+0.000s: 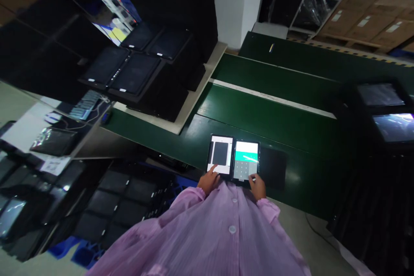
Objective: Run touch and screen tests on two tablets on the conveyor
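Two tablets with lit screens lie side by side on the green bench. The left tablet (220,154) shows a picture of a dark rectangle on white. The right tablet (246,160) has a white and green screen with a keypad below. My left hand (209,180) is at the lower left of the left tablet, open, an extended finger at its screen. My right hand (258,186) rests at the lower right corner of the right tablet, fingers slightly bent over the screen edge and apart; it grips nothing that I can see.
A dark flat sheet or tablet (273,169) lies right of the pair. Stacks of black tablets (136,73) stand on a board at the left. More tablets (119,198) fill racks at lower left. Dark stacks with screens (393,127) stand right. Cartons (365,17) are behind.
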Available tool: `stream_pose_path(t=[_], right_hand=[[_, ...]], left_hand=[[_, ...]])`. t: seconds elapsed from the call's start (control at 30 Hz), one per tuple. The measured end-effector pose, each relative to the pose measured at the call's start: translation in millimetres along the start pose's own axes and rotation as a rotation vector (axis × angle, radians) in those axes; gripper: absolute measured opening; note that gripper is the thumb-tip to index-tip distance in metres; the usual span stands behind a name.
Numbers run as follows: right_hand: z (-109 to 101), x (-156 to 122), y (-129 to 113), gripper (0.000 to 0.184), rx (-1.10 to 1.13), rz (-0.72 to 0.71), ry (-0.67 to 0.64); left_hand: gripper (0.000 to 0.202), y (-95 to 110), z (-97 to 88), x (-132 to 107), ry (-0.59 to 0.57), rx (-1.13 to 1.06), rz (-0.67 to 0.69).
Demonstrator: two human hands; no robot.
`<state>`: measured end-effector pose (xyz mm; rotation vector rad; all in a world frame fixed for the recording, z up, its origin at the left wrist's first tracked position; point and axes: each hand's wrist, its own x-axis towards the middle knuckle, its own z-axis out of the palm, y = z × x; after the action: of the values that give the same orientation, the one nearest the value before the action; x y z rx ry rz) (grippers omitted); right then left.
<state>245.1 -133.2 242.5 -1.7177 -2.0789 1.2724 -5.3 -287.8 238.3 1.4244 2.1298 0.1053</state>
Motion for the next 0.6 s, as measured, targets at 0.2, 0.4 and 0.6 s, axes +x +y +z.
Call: stream_pose_path(t=[0.2, 0.4, 0.6], right_hand=[[-33.7, 2.8, 27.0, 0.059, 0.087, 0.179, 0.149], [-34.2, -2.4, 28.9, 0.059, 0.220, 0.254, 0.203], [10.0, -39.3, 1.2, 0.038, 0.370, 0.298, 0.223]], left_hand=[[0.036, -32.7, 4.4, -24.8, -0.036, 0.007, 0.087], [0.035, -45.2, -2.5, -20.5, -0.045, -0.099, 0.067], [0.058, -93.7, 0.1, 32.0, 0.265, -0.433, -0.502]])
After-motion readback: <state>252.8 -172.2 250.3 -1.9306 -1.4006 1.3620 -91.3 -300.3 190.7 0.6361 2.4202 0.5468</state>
